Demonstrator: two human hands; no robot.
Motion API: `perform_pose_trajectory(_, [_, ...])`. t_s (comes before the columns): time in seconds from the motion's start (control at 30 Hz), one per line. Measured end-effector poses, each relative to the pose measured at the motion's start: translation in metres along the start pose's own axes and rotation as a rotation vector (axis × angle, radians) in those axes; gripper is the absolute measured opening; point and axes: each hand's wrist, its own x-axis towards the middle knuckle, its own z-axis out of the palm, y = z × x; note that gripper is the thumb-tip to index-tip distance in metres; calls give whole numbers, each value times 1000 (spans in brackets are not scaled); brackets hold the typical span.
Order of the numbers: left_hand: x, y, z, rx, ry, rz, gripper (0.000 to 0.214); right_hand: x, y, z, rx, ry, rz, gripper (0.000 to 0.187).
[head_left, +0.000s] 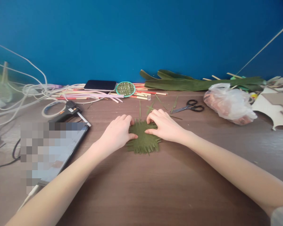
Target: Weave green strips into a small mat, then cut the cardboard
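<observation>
A small green woven mat of leaf strips (pixel 143 141) lies flat on the brown table (pixel 155 188), with loose strip ends sticking out on all sides. My left hand (pixel 116 133) rests on its left edge, fingers curled and thumb pressed onto the weave. My right hand (pixel 163 125) covers its upper right part, fingers bent down onto the far edge, thumb on the mat. Both hands pinch or press the strips; the fingertips hide what they grip.
Black scissors (pixel 188 106) lie right of the hands, near a plastic bag (pixel 228 103). Long green leaves (pixel 198 83), sticks, a phone (pixel 100 85) and a round woven piece (pixel 125 88) line the blue wall. A glue gun (pixel 66 113), tape ring, cables and tablet (pixel 52 153) sit left.
</observation>
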Motion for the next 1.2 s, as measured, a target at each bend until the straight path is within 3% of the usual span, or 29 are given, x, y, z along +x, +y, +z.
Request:
perform_pose_trajectory(0.93, [2, -4, 3, -4, -25, 42, 32, 1, 2, -4, 59, -26, 10, 26])
perform_pose_trajectory(1.07, [2, -6, -1, 19, -23, 42, 28, 1, 6, -6, 189, -27, -28, 18])
perform_pose_trajectory(1.2, [3, -9, -6, 2, 39, 42, 10, 3, 10, -4, 238, 67, -46, 7])
